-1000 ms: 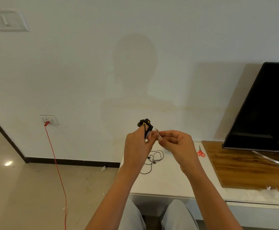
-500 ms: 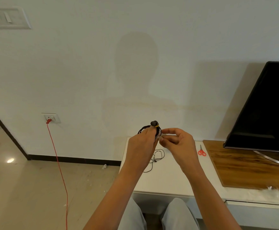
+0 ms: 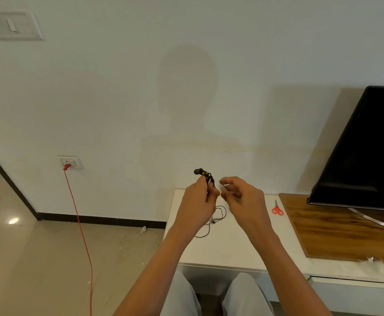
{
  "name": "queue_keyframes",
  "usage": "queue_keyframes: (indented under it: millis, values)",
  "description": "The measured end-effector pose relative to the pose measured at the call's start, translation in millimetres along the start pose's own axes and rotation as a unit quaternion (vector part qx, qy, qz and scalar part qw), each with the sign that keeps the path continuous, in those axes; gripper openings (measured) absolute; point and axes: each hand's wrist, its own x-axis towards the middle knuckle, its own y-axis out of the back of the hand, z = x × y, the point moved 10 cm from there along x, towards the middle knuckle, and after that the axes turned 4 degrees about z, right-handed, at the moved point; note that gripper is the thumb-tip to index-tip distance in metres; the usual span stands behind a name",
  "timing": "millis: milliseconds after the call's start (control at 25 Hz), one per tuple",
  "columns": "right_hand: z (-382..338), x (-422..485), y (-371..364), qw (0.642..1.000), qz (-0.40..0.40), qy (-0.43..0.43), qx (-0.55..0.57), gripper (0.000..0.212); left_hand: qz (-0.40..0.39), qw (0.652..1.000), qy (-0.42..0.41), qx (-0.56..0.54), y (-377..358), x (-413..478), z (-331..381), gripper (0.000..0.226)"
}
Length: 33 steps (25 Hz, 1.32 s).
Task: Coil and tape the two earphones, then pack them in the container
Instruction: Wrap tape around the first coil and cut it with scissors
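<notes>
My left hand point(image 3: 198, 201) is raised above the table and grips a coiled black earphone point(image 3: 206, 175). One earbud with a yellow band sticks out above my fingers. Just to the right, a small gap away from the coil, my right hand point(image 3: 243, 199) has its fingers curled. A pale, blurred bit of tape point(image 3: 223, 179) sits at its thumb and forefinger tips. The second earphone point(image 3: 216, 216) lies loose and uncoiled on the white table point(image 3: 232, 247), partly hidden behind my left hand. No container is in view.
Red scissors point(image 3: 277, 209) lie on the table right of my hands. A wooden board point(image 3: 337, 233) carries a black TV point(image 3: 369, 156) at the far right. A red cable point(image 3: 79, 224) hangs from a wall socket down to the floor on the left.
My right hand has drawn slightly away from the coil, which it was touching half a second ago. My left hand has turned the coil, so the earbud now points up and left.
</notes>
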Motion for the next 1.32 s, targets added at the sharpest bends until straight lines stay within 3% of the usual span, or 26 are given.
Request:
queue_keyframes:
  millis: [200,320,520,680,840,1040,1160,1240,1320]
  values:
    - [-23.4,-2.1,-2.5,0.976,0.019,0.158,-0.147,0.013,-0.038,0.996,0.052,-0.056,5.0,4.6,-6.5,0.033]
    - [-13.7,1.3,-8.1,0.966,-0.002,0.170,-0.194,0.018,-0.056,0.991,0.081,-0.088,6.0,2.8,-12.5,0.033]
    - [7.3,2.0,-23.2,0.983,-0.115,0.119,-0.080,0.026,-0.104,0.955,0.152,-0.232,-0.2,-0.9,-24.1,0.031]
    - [21.3,-4.7,-28.4,0.981,-0.168,-0.009,0.098,0.025,-0.148,0.925,0.194,-0.292,-8.7,-5.8,-34.1,0.034]
    - [19.5,-10.4,-34.9,0.971,-0.225,-0.024,0.075,0.015,-0.178,0.917,0.213,-0.288,-13.7,-10.2,-38.4,0.035]
    - [25.9,-5.9,-32.4,0.980,-0.174,-0.073,0.058,0.009,-0.171,0.928,0.206,-0.261,-16.0,-10.0,-42.1,0.034]
    - [36.6,-11.7,-31.8,0.976,-0.142,-0.129,0.106,0.003,-0.168,0.923,0.221,-0.266,-19.9,-13.6,-45.5,0.025]
    - [46.1,-14.9,-32.3,0.965,-0.134,-0.169,0.147,0.005,-0.166,0.901,0.259,-0.306,-24.5,-18.5,-49.5,0.014]
    - [52.0,-16.7,-33.7,0.951,-0.137,-0.206,0.186,0.007,-0.155,0.852,0.311,-0.390,-30.6,-22.6,-54.2,0.035]
